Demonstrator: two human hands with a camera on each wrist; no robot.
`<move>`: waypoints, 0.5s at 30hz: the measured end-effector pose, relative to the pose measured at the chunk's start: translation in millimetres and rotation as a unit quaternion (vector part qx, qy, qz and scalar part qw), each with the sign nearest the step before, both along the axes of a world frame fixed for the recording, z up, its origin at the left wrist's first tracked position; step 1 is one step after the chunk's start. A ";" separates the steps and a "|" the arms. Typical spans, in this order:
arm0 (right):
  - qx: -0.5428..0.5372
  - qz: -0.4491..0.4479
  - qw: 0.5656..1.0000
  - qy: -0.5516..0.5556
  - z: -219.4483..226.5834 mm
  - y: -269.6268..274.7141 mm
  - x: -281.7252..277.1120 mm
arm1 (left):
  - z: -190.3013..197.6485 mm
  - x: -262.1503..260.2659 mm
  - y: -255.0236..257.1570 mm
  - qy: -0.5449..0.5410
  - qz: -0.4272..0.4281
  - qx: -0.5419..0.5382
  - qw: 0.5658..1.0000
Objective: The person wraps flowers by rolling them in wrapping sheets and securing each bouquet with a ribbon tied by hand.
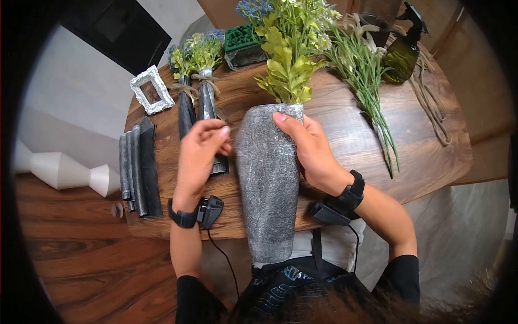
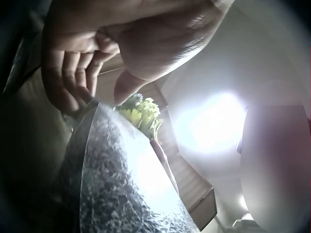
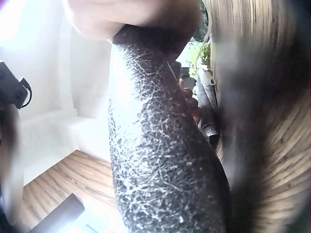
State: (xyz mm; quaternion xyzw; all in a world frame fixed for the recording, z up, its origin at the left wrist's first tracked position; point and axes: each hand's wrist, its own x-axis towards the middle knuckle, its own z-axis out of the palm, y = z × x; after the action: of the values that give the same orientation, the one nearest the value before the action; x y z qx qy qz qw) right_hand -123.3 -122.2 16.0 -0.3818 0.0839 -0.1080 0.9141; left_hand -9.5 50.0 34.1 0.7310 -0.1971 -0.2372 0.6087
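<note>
My right hand [image 1: 315, 154] grips the upper part of a bouquet wrapped in grey, white-flecked paper [image 1: 267, 183], its thumb lying over the front near the top edge. Yellow-green leaves and small blue and white flowers [image 1: 291, 59] rise from the wrap. Beside the wrap's left edge is my left hand [image 1: 202, 154], slightly blurred, its fingers loosely bent. In the left wrist view the left fingers [image 2: 73, 80] are right at the paper's upper corner, with the thumb apart from them. The right wrist view shows the paper [image 3: 155, 145] narrowing up into the right hand [image 3: 141, 17].
Two wrapped bouquets [image 1: 205, 102] tied with twine lie left of centre. Near them are rolled dark paper sheets [image 1: 141, 167], a white picture frame [image 1: 152, 90] and green floral foam [image 1: 244, 39]. Loose stems [image 1: 361, 75], a spray bottle [image 1: 402, 56] and twine [image 1: 431, 108] lie on the right.
</note>
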 end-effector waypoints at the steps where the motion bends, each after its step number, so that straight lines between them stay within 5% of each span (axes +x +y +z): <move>1: 0.001 -0.003 1.000 -0.004 -0.7 -1.6 0.1 | 6.5 -3.1 -0.2 -0.004 -0.003 0.001 1.000; 3: -0.021 -0.006 1.000 -0.003 -5.6 -4.1 -0.4 | 23.2 -14.1 0.4 -0.260 0.116 0.049 0.957; 5: -0.024 -0.010 1.000 0.004 -2.2 -2.7 -1.4 | 40.1 -31.0 -9.1 -0.285 0.111 0.074 0.949; 7: -0.027 -0.011 1.000 0.010 -2.9 0.8 -1.1 | 46.8 -45.5 -20.9 -0.414 -0.030 0.054 0.908; 15: -0.133 -0.063 0.989 -0.009 -8.7 7.2 -0.9 | 19.9 -58.7 -49.0 -0.359 -0.039 0.022 0.932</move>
State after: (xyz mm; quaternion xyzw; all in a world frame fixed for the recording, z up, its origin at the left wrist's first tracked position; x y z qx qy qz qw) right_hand -124.2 -115.0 7.3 -0.4924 0.0844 -0.1793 0.8475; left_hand -68.2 0.9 54.0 0.7723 -0.4254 0.0134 0.4717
